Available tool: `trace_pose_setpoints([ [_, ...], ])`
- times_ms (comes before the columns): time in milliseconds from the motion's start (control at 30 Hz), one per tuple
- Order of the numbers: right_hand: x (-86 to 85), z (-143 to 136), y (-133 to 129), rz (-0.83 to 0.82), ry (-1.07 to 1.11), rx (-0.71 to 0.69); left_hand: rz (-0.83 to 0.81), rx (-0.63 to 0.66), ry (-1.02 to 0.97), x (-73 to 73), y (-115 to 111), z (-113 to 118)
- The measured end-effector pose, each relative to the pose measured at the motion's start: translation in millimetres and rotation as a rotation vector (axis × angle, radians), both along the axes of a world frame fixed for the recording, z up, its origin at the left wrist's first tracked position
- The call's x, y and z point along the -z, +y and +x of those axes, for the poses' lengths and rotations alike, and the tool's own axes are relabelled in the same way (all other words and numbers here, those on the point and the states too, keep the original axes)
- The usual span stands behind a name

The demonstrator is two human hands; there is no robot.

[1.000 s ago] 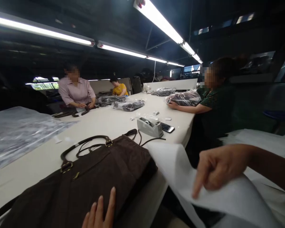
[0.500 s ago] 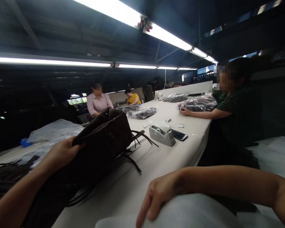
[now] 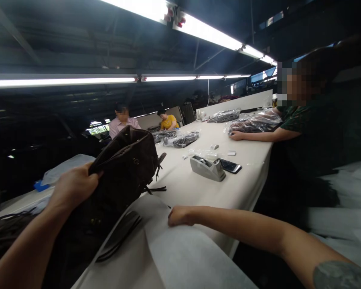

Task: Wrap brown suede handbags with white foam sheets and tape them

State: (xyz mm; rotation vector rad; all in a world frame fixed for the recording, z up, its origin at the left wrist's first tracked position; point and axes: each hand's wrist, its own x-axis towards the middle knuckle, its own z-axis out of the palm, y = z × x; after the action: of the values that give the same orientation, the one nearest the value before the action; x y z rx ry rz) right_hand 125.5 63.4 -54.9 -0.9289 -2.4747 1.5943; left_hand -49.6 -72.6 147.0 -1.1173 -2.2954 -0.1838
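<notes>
My left hand is closed on the upper edge of a dark brown bag, which stands tilted over the table with its mouth open. Thin dark straps and cords hang from its side. To the right, my right hand is closed on the edge of a thin white translucent sheet. That sheet spreads from the bag's lower side toward me and partly covers some dark cords.
A grey tape dispenser stands beside a phone on the white table. Plastic-wrapped dark bundles lie farther back. At right, a co-worker's hand touches another wrapped bundle. Two people sit beyond the table.
My right hand has moved forward and left, drawing the white sheet across the table toward the bag. The bag has shifted slightly left, still in my left hand.
</notes>
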Motion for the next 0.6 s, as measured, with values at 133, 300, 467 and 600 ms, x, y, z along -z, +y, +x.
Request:
trace_pose_setpoints([
  [133,-9.8,9,-14,0.424,-0.072,-0.136,-0.106,0.094,0.03,13.1,5,16],
  [300,-3.4,-24,-19,1.209,0.41,-0.486,-0.081,-0.006,0.026,26.2,24,18],
  [467,49.5,-94,-6,1.117,0.341,-0.464,-0.001,-0.076,-0.003,13.6,24,6],
  [600,72.9,-141,1,0.99,0.259,-0.339,0.091,-0.093,0.05,-13.9,-4,-32],
])
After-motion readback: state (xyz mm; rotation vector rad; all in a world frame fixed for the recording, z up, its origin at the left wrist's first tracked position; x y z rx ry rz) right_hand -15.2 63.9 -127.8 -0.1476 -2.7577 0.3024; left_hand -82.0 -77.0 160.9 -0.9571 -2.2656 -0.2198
